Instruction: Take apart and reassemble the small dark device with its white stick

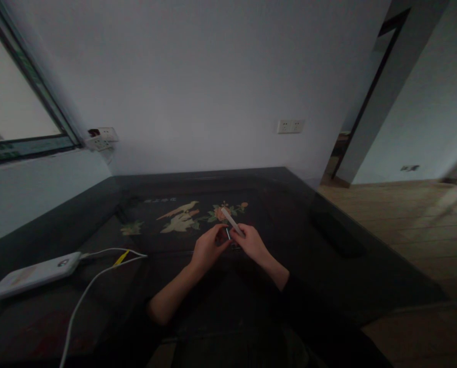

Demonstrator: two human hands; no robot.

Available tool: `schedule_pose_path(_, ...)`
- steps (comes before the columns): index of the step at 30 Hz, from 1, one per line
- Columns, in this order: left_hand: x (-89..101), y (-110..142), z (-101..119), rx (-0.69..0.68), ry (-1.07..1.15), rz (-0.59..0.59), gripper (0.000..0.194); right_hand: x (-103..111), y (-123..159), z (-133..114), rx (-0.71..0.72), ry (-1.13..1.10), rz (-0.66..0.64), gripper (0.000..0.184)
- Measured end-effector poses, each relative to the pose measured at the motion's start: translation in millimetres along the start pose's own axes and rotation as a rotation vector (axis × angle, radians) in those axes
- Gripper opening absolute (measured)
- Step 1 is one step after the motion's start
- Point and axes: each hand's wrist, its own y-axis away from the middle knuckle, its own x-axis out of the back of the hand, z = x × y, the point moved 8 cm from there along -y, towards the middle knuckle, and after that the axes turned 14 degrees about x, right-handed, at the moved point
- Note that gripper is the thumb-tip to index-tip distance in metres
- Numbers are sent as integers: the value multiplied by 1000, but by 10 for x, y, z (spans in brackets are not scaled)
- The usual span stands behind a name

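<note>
Slim, pale, straight-edged strip [230, 218]

The place looked like a room in a home. Its plain, pale walls [213, 82] carried ordinary power sockets [291, 126], a framed window [17, 87] filled the left side, and a wood-look plank floor [389, 209] ran past a dark door frame [374, 82] on the right. The dark, glossy table [286, 214] bore a decorative design of birds and flowers [180, 223], more domestic than industrial.
</note>
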Motion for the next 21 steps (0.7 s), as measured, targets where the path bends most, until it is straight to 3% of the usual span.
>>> schedule_pose_path(9,11,1,-25,36,79,-17,35,-15,17,-18,15,-12,-11,17)
schedule_pose_path(13,33,-35,-10,59,246,-64,40,14,-4,-17,32,-54,3,20)
schedule_pose_path(17,18,-130,-131,221,578,-133,40,52,-27,14,6,-186,-7,26)
schedule_pose_path(21,-170,-120,-227,443,831,-361,51,47,-33,-31,-6,-260,-143,27)
